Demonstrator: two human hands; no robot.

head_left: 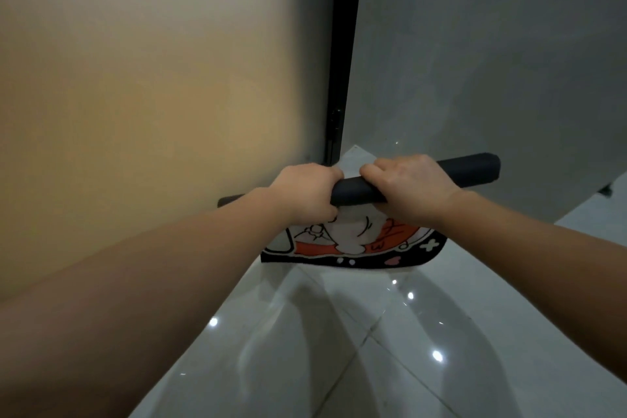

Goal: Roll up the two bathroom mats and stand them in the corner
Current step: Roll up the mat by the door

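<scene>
A bathroom mat (353, 248) with a black backing and a red, white and black cartoon print is partly rolled into a dark tube. The roll (468, 171) lies roughly level in the air above the floor, and the unrolled end hangs down below it. My left hand (305, 195) grips the roll left of its middle. My right hand (407, 185) grips it just to the right, knuckles up. Only this one mat is in view.
A frosted glass panel (152, 95) fills the left side, with a black frame (339, 78) at its edge. A grey wall (492, 61) meets it in a corner behind the mat. Glossy white floor tiles (373, 349) lie below.
</scene>
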